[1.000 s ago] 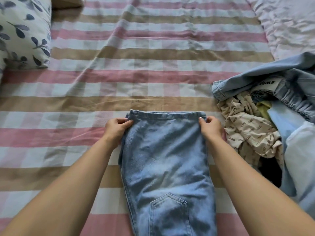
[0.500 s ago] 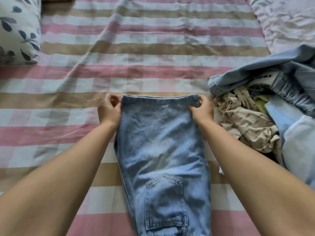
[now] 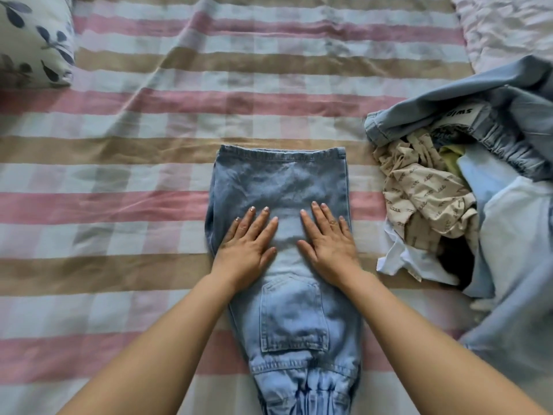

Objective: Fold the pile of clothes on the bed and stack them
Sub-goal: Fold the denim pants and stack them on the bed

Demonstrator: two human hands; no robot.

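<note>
Two grips: I saw both spread flat, holding nothing.
Left grip (image 3: 245,245): fingers straight, pressed on the jeans (image 3: 281,181), left side.
Right grip (image 3: 327,244): fingers straight, pressed on the right side.
Bed (image 3: 119,205): striped; carried the jeans, folded lengthwise, back pocket up.
Pile (image 3: 434,199): unfolded clothes heaped near the jeans, on my right.

Leaf-print pillow (image 3: 33,40) top left; crinkled pale blanket (image 3: 508,25) top right corner.
</note>
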